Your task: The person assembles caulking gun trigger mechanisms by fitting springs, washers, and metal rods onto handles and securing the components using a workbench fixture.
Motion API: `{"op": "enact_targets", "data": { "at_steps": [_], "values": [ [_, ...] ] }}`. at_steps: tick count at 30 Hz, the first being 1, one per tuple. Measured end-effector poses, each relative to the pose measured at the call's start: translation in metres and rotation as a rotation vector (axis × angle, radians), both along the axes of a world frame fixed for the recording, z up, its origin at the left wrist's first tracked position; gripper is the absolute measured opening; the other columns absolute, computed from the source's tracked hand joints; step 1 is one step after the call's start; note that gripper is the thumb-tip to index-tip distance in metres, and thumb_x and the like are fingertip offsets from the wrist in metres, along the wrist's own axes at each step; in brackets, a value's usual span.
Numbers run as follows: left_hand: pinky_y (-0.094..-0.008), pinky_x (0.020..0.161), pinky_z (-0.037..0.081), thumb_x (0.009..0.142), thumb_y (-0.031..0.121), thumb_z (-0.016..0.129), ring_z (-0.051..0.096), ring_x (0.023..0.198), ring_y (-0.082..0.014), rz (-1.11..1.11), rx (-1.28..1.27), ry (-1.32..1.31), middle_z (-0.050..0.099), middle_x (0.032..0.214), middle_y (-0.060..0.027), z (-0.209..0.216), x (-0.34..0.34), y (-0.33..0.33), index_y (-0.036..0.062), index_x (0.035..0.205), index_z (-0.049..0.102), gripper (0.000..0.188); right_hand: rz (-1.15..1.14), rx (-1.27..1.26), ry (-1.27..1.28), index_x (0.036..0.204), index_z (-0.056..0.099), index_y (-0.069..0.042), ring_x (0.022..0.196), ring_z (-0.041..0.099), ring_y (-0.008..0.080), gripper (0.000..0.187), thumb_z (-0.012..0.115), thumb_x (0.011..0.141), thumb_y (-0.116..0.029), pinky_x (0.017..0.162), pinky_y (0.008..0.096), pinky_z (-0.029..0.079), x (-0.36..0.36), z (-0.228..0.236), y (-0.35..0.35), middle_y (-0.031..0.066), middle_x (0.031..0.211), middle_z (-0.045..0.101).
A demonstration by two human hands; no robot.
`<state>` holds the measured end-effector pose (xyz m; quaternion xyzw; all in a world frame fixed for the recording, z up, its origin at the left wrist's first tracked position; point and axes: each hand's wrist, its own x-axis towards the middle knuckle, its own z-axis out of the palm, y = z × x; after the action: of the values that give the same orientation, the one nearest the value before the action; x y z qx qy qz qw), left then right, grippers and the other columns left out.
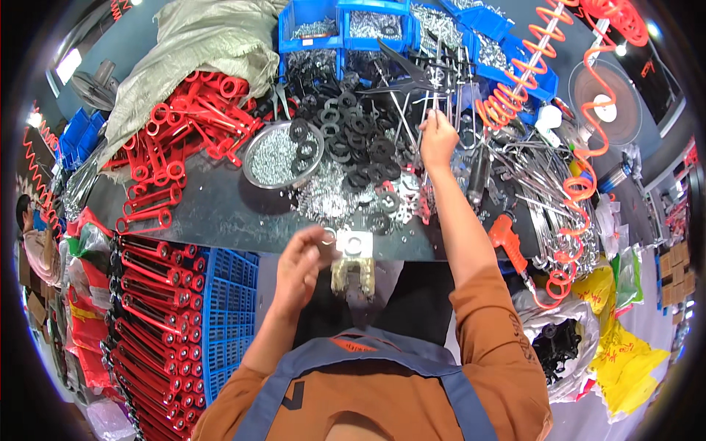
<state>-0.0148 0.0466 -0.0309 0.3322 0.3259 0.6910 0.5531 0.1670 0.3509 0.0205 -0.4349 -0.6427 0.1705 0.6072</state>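
Steel plate (354,245) — one, two hands

A big grey-green sack (193,45) lies at the top left, slumped over the red parts. Blue plastic bins (346,26) stand in a row along the top. At the lower right sits a yellow bag (626,353) with red marks on it. Just left of it is a clear plastic bag (553,331) holding black parts. Red and clear bags (87,250) pile up at the left edge.
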Motion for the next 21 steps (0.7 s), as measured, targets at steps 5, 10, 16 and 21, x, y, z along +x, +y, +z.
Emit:
{"op": "enact_targets", "data": {
  "at_steps": [5, 10, 16, 21],
  "values": [
    [-0.0383, 0.088, 0.051, 0.091, 0.014, 0.059, 0.062, 0.097, -0.0231, 0.069, -0.075, 0.125, 0.063, 0.102, -0.0137, -0.012, -0.019, -0.026, -0.0022, 0.115, 0.055, 0.029, -0.249, -0.053, -0.217, 0.094, 0.062, 0.002, 0.073, 0.063, 0.0365, 0.019, 0.052, 0.091, -0.014, 0.069, 0.0464, 0.047, -0.001, -0.051, 0.088, 0.0192, 0.076, 0.064],
    [-0.0359, 0.087, 0.051, 0.09, 0.011, 0.061, 0.063, 0.094, -0.0213, 0.149, -0.169, 0.173, 0.065, 0.096, -0.0121, -0.021, -0.033, -0.044, -0.0033, 0.11, 0.058, 0.025, -0.234, 0.365, -0.283, 0.115, 0.052, 0.004, 0.112, 0.045, 0.0388, 0.035, 0.057, 0.081, -0.001, 0.096, 0.0421, 0.037, -0.012, -0.03, 0.04, 0.024, 0.118, 0.046],
    [-0.0309, 0.088, 0.048, 0.091, 0.006, 0.058, 0.063, 0.094, -0.0178, 0.037, -0.211, 0.266, 0.066, 0.097, -0.0106, -0.008, -0.017, -0.023, -0.0016, 0.108, 0.06, 0.019, 0.174, 0.059, -0.448, 0.09, 0.066, -0.004, 0.08, 0.064, 0.0306, 0.011, 0.064, 0.079, -0.005, 0.071, 0.038, 0.05, -0.03, -0.034, -0.011, 0.013, 0.088, 0.064],
    [-0.0296, 0.087, 0.048, 0.091, 0.005, 0.057, 0.064, 0.091, -0.0173, 0.033, -0.207, 0.347, 0.067, 0.094, -0.0104, -0.004, -0.02, -0.036, -0.0022, 0.105, 0.062, 0.016, 0.254, -0.131, -0.334, 0.092, 0.068, -0.001, 0.074, 0.068, 0.0228, 0.013, 0.065, 0.081, -0.007, 0.069, 0.0322, 0.051, -0.003, -0.033, -0.034, 0.0143, 0.083, 0.069]
  ]
}}
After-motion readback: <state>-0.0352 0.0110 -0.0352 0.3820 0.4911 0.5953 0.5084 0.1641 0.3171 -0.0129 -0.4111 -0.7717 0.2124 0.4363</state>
